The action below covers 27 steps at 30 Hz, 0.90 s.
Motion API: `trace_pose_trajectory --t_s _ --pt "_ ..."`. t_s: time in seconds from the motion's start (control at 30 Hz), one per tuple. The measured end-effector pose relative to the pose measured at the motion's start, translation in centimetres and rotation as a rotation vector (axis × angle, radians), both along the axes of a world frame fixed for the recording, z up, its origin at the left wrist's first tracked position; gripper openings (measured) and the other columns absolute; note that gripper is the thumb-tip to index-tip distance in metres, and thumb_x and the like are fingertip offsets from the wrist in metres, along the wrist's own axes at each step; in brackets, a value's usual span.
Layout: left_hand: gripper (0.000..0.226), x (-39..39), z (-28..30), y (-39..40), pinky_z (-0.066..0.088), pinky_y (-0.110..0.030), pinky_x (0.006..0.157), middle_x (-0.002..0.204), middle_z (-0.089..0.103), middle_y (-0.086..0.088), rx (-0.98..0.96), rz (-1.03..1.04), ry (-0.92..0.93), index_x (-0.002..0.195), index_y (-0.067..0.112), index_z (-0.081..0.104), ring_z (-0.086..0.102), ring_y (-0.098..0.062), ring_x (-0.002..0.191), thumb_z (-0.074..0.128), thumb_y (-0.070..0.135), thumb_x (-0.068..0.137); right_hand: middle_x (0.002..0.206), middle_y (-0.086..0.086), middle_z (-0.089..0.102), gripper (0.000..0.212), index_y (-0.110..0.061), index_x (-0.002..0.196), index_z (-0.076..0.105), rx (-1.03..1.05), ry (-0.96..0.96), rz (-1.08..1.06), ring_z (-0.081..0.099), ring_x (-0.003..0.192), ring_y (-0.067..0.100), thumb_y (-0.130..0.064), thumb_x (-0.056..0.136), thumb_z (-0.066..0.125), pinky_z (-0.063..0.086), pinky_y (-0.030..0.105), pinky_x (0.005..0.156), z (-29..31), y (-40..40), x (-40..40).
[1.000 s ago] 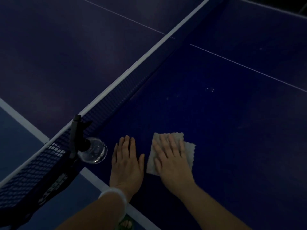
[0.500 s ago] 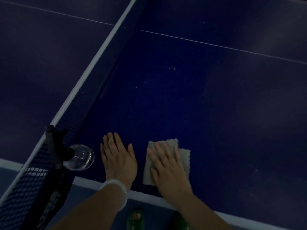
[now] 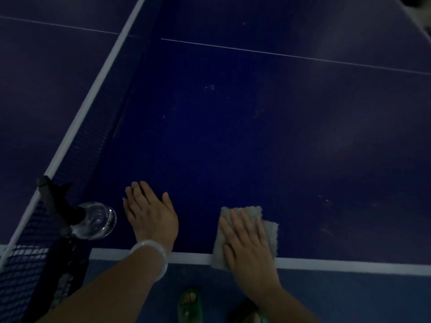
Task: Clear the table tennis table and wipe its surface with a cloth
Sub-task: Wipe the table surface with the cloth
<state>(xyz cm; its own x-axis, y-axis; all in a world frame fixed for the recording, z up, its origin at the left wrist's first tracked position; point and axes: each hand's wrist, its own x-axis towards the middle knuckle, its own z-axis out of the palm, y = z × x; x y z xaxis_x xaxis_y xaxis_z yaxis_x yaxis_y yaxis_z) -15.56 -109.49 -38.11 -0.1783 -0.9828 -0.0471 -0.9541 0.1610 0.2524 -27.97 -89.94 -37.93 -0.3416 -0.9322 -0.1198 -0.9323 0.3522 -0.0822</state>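
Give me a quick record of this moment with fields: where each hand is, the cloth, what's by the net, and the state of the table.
left hand: left hand flat on the table surface, holding nothing
right hand: right hand pressed flat on the cloth
cloth: at the near edge, one corner overhanging the white edge line
by the net: clear glass container beside the net post
surface: faint specks and smudges visible

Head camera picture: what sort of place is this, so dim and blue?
Probably a games room or sports hall. The blue table has white lines and a net across it, so it is a table tennis table. The right hand presses a cloth on it; the left hand rests flat.
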Motion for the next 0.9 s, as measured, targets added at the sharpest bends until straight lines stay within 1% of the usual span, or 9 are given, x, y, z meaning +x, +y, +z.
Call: trace_pose_trajectory --t_s 0.13,0.2,0.33,0.43,0.57,0.7,0.73,0.8,0.9 --pt "0.064 0.1 -0.2 0.1 0.005 -0.049 0.120 0.156 0.017 -0.024 0.003 -0.018 0.023 0.149 -0.003 0.018 0.011 -0.037 0.146 0.033 0.035 0.101 0.162 0.003 0.018 0.058 -0.020 0.156 0.020 -0.009 0.045 -0.336 0.021 0.149 0.022 -0.037 0.100 0.020 0.020 0.052 0.117 0.9 4.1 -6.1" --pt "0.063 0.5 -0.1 0.1 0.004 -0.049 0.121 0.156 0.016 -0.023 0.007 -0.026 0.070 0.150 -0.002 0.019 0.009 -0.036 0.146 0.036 0.033 0.101 0.162 0.004 0.019 0.058 -0.019 0.155 0.022 -0.002 0.038 -0.378 0.018 0.149 0.023 -0.037 0.100 0.016 0.020 0.053 0.118 1.1 4.8 -7.4" --pt "0.054 0.7 1.0 0.6 0.015 -0.054 0.118 0.154 0.022 -0.022 0.017 -0.093 0.271 0.148 0.001 0.030 0.017 -0.038 0.143 0.046 0.019 0.099 0.163 0.005 0.016 0.058 -0.019 0.156 0.020 -0.013 0.038 -0.347 0.016 0.150 0.024 -0.037 0.101 0.016 0.019 0.053 0.119 0.9 4.8 -7.8" --pt "0.050 -2.4 2.5 4.1 0.028 -0.056 0.113 0.148 0.033 -0.020 -0.050 -0.306 0.367 0.144 0.001 0.039 0.029 -0.036 0.139 0.051 0.012 0.096 0.163 0.005 0.017 0.058 -0.019 0.156 0.021 -0.028 0.034 -0.348 0.016 0.150 0.023 -0.037 0.101 0.017 0.018 0.053 0.118 0.7 4.9 -7.8" --pt "0.055 -10.4 3.2 8.9 0.017 -0.047 0.119 0.154 0.025 -0.019 0.058 -0.385 0.332 0.148 0.005 0.031 0.019 -0.032 0.145 0.045 0.025 0.100 0.165 0.002 0.010 0.059 -0.022 0.157 0.013 -0.033 0.003 -0.180 0.009 0.152 0.021 -0.037 0.102 0.025 0.016 0.052 0.118 0.1 5.8 -8.9" --pt "0.065 -14.7 1.9 11.5 0.002 -0.046 0.121 0.159 0.006 -0.023 0.106 -0.366 0.123 0.153 0.005 0.013 0.001 -0.034 0.148 0.026 0.044 0.103 0.164 0.000 0.012 0.062 -0.023 0.157 0.015 -0.011 0.037 0.063 0.013 0.151 0.019 -0.036 0.099 0.033 0.016 0.049 0.117 -0.1 10.3 -14.0" --pt "0.066 -14.8 1.5 11.9 0.003 -0.049 0.121 0.158 0.006 -0.026 0.068 -0.383 0.063 0.153 0.004 0.012 0.002 -0.037 0.148 0.021 0.046 0.103 0.164 -0.001 0.013 0.062 -0.023 0.157 0.015 -0.003 0.068 0.021 0.016 0.150 0.019 -0.035 0.098 0.033 0.018 0.049 0.117 -0.1 11.9 -15.9" --pt "0.070 -14.6 0.9 12.4 0.008 -0.053 0.120 0.156 0.011 -0.030 0.003 -0.418 -0.021 0.151 -0.001 0.014 0.009 -0.041 0.146 0.015 0.048 0.100 0.161 -0.003 0.015 0.059 -0.023 0.155 0.017 -0.041 0.097 -0.264 0.025 0.148 0.020 -0.033 0.098 0.026 0.019 0.049 0.117 0.1 15.1 -19.6" --pt "0.071 -14.8 0.2 12.4 0.012 -0.055 0.119 0.154 0.016 -0.033 -0.026 -0.407 -0.067 0.149 -0.004 0.020 0.014 -0.043 0.145 0.016 0.046 0.098 0.164 -0.002 -0.001 0.054 -0.028 0.153 -0.008 -0.066 0.018 -0.844 0.002 0.152 0.017 -0.034 0.102 0.010 0.004 0.048 0.122 0.1 16.0 -21.1"
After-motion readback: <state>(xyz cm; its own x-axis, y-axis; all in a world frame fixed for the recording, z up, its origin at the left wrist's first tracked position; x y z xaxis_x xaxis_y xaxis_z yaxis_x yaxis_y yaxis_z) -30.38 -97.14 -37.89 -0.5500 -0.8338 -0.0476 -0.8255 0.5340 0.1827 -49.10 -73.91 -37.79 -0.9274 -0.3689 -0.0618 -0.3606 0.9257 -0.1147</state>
